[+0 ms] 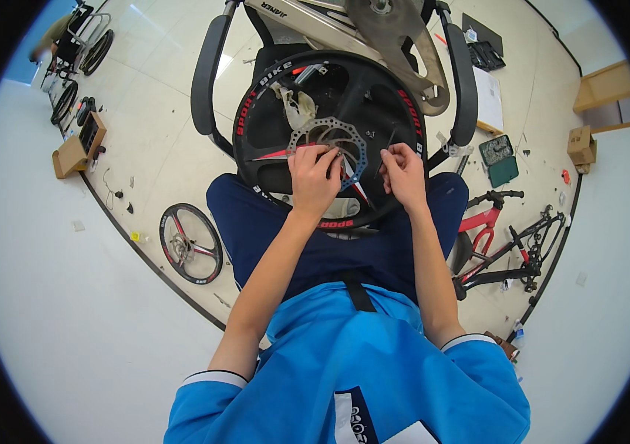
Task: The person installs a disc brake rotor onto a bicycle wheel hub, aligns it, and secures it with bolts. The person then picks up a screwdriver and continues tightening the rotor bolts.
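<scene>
A black spoked bicycle wheel point(396, 80) lies flat before me, over a black chair seat and close above my lap. On its middle sits a silver brake disc point(361, 140) with a holed rim. The fingers of my left hand point(313, 181) bend down onto the disc near the hub, pinched around something too small to make out. Right of the disc, my right hand point(405, 176) is closed on a thin dark rod point(392, 138), which looks like a hex key. A crumpled pale glove or cloth point(298, 109) rests on the wheel's far left part.
Black armrests point(211, 74) flank the wheel, and a silver bike frame point(315, 26) reaches over its far side. Another wheel point(215, 255) stands at left. A red bike frame point(483, 226), a green parts case point(503, 170) and cardboard boxes point(71, 157) are on the floor.
</scene>
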The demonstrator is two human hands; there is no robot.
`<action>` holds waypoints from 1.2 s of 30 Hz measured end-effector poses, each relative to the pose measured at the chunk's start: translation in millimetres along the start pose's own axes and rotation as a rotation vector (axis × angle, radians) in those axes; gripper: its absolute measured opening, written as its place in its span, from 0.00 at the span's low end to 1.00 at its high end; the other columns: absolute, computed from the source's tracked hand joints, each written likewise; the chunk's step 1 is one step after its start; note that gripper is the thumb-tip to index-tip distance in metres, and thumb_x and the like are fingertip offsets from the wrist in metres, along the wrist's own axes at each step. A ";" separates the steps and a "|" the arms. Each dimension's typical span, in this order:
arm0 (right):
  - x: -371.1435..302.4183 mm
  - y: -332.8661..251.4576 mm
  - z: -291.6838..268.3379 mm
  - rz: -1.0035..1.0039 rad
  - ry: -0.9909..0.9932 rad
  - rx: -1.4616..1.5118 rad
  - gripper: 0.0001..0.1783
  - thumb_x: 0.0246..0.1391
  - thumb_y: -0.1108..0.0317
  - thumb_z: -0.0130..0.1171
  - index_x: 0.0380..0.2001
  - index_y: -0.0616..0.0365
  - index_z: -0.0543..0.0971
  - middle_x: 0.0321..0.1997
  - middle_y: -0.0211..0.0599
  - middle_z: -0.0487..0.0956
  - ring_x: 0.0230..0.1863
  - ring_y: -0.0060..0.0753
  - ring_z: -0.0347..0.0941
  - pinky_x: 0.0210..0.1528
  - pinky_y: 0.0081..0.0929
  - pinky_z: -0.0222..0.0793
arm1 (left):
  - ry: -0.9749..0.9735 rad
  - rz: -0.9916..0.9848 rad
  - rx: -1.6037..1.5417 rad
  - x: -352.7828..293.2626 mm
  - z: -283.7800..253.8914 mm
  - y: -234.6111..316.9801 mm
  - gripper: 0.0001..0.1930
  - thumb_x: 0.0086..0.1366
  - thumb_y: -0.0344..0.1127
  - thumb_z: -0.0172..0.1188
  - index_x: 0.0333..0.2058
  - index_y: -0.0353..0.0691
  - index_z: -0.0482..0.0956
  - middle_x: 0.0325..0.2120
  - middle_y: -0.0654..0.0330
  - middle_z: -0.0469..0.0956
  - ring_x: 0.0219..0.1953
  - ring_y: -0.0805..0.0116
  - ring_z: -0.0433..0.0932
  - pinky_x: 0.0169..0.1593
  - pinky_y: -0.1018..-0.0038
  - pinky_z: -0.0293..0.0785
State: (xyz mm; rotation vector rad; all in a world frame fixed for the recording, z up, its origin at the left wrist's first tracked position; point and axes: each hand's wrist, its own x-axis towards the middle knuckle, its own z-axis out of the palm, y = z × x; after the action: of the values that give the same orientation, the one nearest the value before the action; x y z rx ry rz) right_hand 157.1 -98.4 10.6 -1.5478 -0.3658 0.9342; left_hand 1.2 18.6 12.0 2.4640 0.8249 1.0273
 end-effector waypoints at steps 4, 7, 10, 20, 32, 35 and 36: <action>-4.5 1.8 7.0 -0.017 -0.030 0.032 0.09 0.64 0.68 0.59 0.35 0.62 0.72 0.19 0.31 0.75 0.12 0.16 0.65 0.13 0.18 0.59 | 0.037 -0.035 0.003 -3.2 1.0 0.7 0.09 0.53 0.29 0.72 0.34 0.40 0.85 0.35 0.63 0.79 0.41 0.61 0.76 0.47 0.66 0.66; -8.2 -3.1 15.3 -0.060 -0.025 0.071 0.07 0.64 0.71 0.59 0.35 0.62 0.72 0.24 0.33 0.78 0.17 0.17 0.71 0.18 0.17 0.67 | 0.048 -0.048 -0.024 -3.8 2.2 0.1 0.09 0.52 0.29 0.72 0.34 0.40 0.86 0.35 0.63 0.79 0.42 0.61 0.76 0.47 0.66 0.66; -12.6 -9.2 26.6 -0.159 -0.031 0.124 0.04 0.64 0.75 0.57 0.38 0.63 0.73 0.30 0.37 0.81 0.25 0.19 0.77 0.29 0.18 0.74 | 0.030 -0.042 -0.019 -3.7 1.9 1.0 0.09 0.53 0.29 0.71 0.34 0.40 0.86 0.35 0.63 0.79 0.42 0.61 0.75 0.47 0.65 0.66; -10.5 -12.5 48.9 -0.424 -0.022 -0.181 0.07 0.64 0.72 0.57 0.40 0.65 0.74 0.27 0.38 0.80 0.25 0.24 0.78 0.31 0.24 0.74 | 0.002 0.011 -0.013 -0.5 -1.7 -2.6 0.09 0.53 0.27 0.70 0.35 0.41 0.86 0.35 0.64 0.79 0.40 0.61 0.76 0.45 0.65 0.66; -18.5 -26.6 49.9 -0.759 -0.103 -0.599 0.11 0.55 0.75 0.62 0.42 0.60 0.77 0.38 0.43 0.80 0.36 0.49 0.79 0.37 0.37 0.76 | 0.073 0.055 -0.136 -2.8 6.2 -9.4 0.11 0.48 0.23 0.69 0.33 0.36 0.83 0.33 0.57 0.78 0.37 0.56 0.77 0.40 0.65 0.75; -19.5 -32.0 50.3 -0.788 -0.142 -0.640 0.11 0.54 0.77 0.62 0.42 0.62 0.78 0.38 0.43 0.81 0.37 0.49 0.79 0.39 0.34 0.77 | 0.088 0.041 -0.137 -4.3 5.3 -8.3 0.11 0.48 0.24 0.69 0.33 0.36 0.82 0.34 0.58 0.78 0.36 0.56 0.77 0.39 0.64 0.75; -19.7 -32.6 50.1 -0.787 -0.156 -0.641 0.11 0.54 0.78 0.62 0.42 0.63 0.79 0.38 0.43 0.81 0.37 0.48 0.80 0.40 0.33 0.77 | 0.086 0.036 -0.139 -5.1 4.1 -8.0 0.11 0.48 0.24 0.69 0.33 0.36 0.82 0.34 0.58 0.78 0.36 0.56 0.77 0.39 0.64 0.75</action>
State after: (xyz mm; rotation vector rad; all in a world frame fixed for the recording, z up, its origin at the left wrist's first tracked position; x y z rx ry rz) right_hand 117.1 -70.9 50.8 -1.6684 -1.3736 0.3097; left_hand -1.8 21.2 2.4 2.3396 0.7119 1.1698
